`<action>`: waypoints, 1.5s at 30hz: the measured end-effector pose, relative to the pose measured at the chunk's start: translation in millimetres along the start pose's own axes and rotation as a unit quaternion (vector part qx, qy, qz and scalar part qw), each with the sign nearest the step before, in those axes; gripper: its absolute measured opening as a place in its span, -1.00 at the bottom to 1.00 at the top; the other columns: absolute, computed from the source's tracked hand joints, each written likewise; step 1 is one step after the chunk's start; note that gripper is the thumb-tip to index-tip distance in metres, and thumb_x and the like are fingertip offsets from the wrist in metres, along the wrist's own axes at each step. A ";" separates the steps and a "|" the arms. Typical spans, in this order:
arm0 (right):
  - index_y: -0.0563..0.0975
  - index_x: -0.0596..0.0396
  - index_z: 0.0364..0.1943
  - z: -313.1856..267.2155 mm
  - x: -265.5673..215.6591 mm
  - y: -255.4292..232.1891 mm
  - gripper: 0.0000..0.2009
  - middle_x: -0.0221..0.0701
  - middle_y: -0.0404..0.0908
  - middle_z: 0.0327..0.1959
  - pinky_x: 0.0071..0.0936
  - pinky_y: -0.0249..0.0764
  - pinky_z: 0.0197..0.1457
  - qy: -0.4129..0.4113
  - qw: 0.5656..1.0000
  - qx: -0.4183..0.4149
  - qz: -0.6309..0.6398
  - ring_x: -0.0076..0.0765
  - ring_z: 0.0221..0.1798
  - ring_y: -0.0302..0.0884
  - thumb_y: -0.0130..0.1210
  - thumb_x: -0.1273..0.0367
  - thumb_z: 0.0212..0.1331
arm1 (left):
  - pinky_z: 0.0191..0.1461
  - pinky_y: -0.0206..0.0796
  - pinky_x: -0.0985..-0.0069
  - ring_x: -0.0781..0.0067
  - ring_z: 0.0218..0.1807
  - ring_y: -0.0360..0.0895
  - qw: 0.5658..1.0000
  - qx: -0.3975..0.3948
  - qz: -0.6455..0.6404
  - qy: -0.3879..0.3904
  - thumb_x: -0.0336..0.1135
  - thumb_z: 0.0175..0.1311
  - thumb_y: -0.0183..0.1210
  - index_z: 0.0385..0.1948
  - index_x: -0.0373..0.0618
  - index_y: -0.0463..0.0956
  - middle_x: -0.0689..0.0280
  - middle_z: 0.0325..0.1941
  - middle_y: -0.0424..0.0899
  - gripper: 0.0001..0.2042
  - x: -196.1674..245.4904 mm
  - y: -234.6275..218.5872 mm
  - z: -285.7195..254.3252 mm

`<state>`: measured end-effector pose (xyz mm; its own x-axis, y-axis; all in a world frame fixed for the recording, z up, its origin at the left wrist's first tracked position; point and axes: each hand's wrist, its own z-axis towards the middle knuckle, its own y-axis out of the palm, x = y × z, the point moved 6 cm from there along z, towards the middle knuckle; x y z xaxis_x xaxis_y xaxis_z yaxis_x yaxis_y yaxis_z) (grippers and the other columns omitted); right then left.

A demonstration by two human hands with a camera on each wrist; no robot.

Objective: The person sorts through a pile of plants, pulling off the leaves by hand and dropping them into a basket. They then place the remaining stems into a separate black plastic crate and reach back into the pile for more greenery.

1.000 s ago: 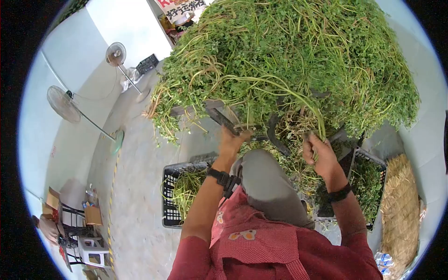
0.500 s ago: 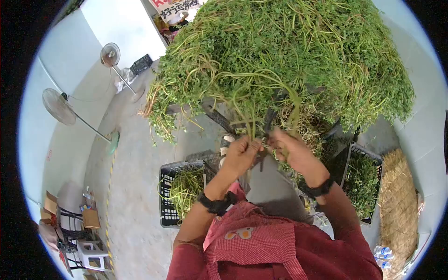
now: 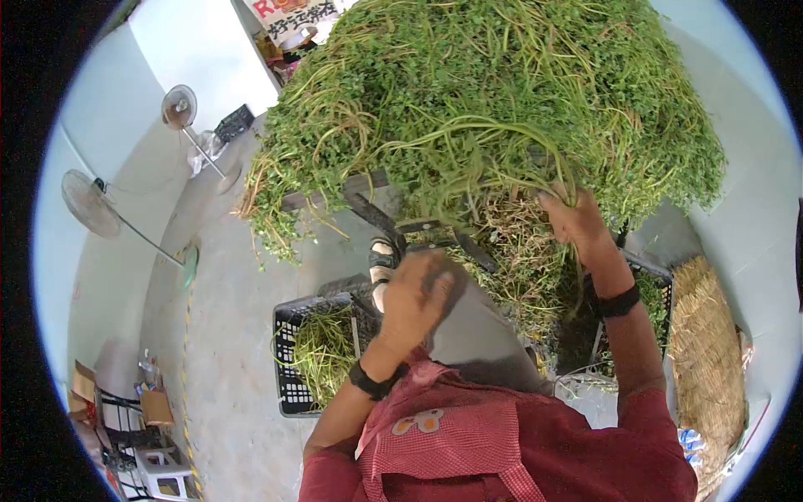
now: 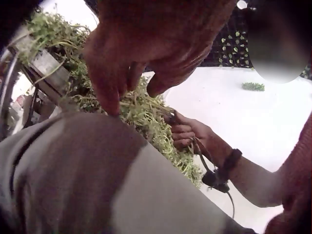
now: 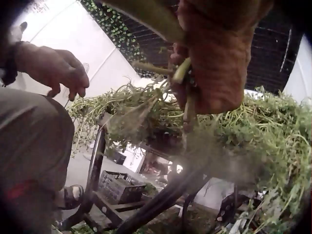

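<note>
A large heap of leafy green stems fills the upper part of the head view. My right hand grips a bunch of long stems at the heap's front edge; their upper ends arch back to the left over the greens. In the right wrist view, thick stems pass through its curled fingers. My left hand hovers above the knee with bent, loose fingers and nothing in them. Its fingertips point down near the trouser leg in the left wrist view.
A black crate with cut stems stands left of the legs, another crate with greens to the right. Dark metal bars support the heap. Dry stems lie below it. A rolled straw mat stands far right, two fans at left.
Both hands came together in front of the knee, then parted. The right hand moved back right and up with the stems; the left let go of the stems and drew back toward the body.
</note>
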<state>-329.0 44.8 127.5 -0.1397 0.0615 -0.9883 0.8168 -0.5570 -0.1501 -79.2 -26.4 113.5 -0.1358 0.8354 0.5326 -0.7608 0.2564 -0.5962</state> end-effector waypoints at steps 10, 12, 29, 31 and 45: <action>0.58 0.20 -0.23 -19.2 -53.2 -75.6 -0.72 -0.54 0.55 -0.56 -0.60 0.31 -0.43 -0.251 0.951 0.000 -0.181 -0.71 -0.48 0.33 0.25 0.31 0.01 | -0.12 0.36 0.45 0.20 -0.04 0.44 0.994 0.020 -0.022 -0.105 -0.35 0.09 0.16 0.00 -0.17 0.35 0.14 -0.05 0.43 -0.60 -11.8 -3.0 34.1; 0.59 0.16 -0.21 -23.6 -60.1 -72.6 -0.74 -0.56 0.55 -0.55 -0.60 0.32 -0.41 -0.236 0.958 -0.005 -0.166 -0.72 -0.47 0.32 0.23 0.35 0.02 | -0.01 0.32 0.39 0.14 0.05 0.37 0.997 0.036 0.050 -0.051 -0.35 0.06 0.17 0.05 -0.17 0.30 0.11 0.03 0.38 -0.54 -3.1 -0.2 47.3; 0.55 -0.07 -0.40 -23.0 -148.7 -5.9 -0.81 -0.32 0.46 -0.49 -0.23 0.42 -0.28 -0.492 0.699 -0.041 -0.518 -0.12 -0.33 0.48 0.19 0.26 -0.15 | -0.41 0.30 0.62 0.56 -0.52 0.43 0.823 -0.285 -0.473 -0.134 -0.25 0.24 0.10 -0.17 -0.25 0.46 0.39 -0.54 0.50 -0.74 81.9 74.9 99.4; 0.53 -0.07 -0.34 -22.6 -142.0 -6.3 -0.78 -0.32 0.48 -0.46 -0.25 0.43 -0.26 -0.541 0.703 -0.012 -0.461 -0.11 -0.28 0.50 0.17 0.29 -0.16 | -0.53 0.08 0.61 0.66 -0.70 0.14 0.686 -0.227 -0.647 -0.244 -0.25 0.28 0.03 -0.26 -0.23 0.47 0.51 -0.74 0.19 -0.78 89.1 73.0 82.2; 0.62 0.00 -0.33 -13.8 -27.8 95.0 -0.68 -0.36 0.51 -0.46 -0.50 0.37 -0.23 -0.327 0.906 -0.242 -0.118 -0.31 -0.34 0.47 0.02 0.66 -0.19 | 0.21 0.21 0.22 0.08 0.14 0.38 0.632 -0.185 -0.684 -0.315 -0.41 0.01 0.23 0.24 -0.18 0.08 0.08 0.11 0.40 -0.30 29.9 33.5 -55.6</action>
<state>-239.8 1.6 140.4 -0.5155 -0.4596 -0.7232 0.8483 -0.1547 -0.5064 -73.4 34.1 76.0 0.1731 -0.6198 0.7654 -0.2562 0.7221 0.6426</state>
